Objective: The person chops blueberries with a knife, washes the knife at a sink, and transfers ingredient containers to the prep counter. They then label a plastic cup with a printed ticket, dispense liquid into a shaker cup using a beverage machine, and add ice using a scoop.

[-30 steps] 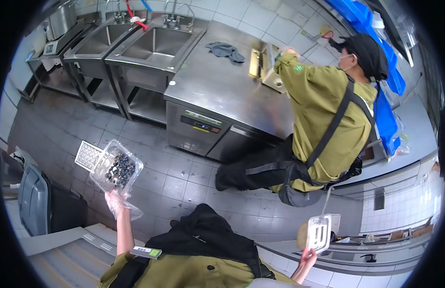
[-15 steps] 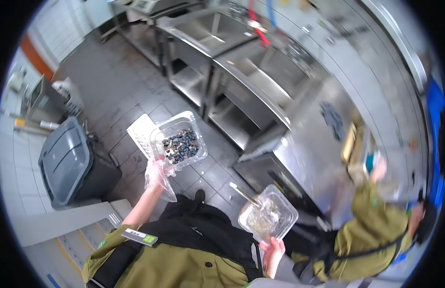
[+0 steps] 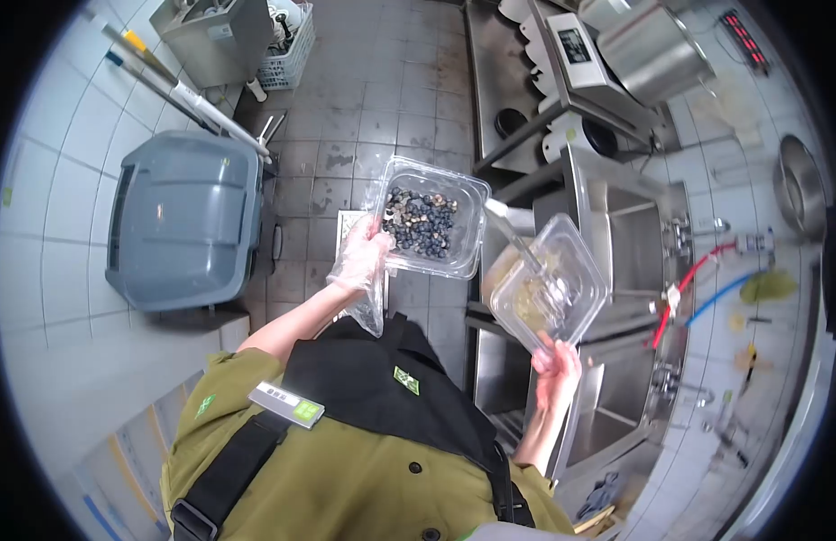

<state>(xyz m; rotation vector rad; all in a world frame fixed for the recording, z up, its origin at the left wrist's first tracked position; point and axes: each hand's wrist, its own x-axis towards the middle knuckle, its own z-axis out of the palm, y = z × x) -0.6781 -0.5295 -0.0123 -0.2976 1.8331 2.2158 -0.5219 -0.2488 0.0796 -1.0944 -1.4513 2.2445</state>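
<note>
My left hand, in a loose clear plastic glove, grips the near left edge of a clear plastic container. Inside lie many small dark, round berry-like pieces mixed with pale bits. A white flat item shows partly behind this container; whether I hold it too is unclear. My bare right hand is closed on the near edge of a second clear container. A utensil with a long light handle leans out of it, its lower end blurred among wet-looking contents. The two containers are close together.
A lidded grey bin stands at left, with long poles against the wall behind it. Steel sinks with taps line the right side. A steel pot and a white basket are farther off.
My view has turned toward the bin, and the sinks now lie at my right. Both containers remain in my hands and have come closer together. The co-worker has left view.
</note>
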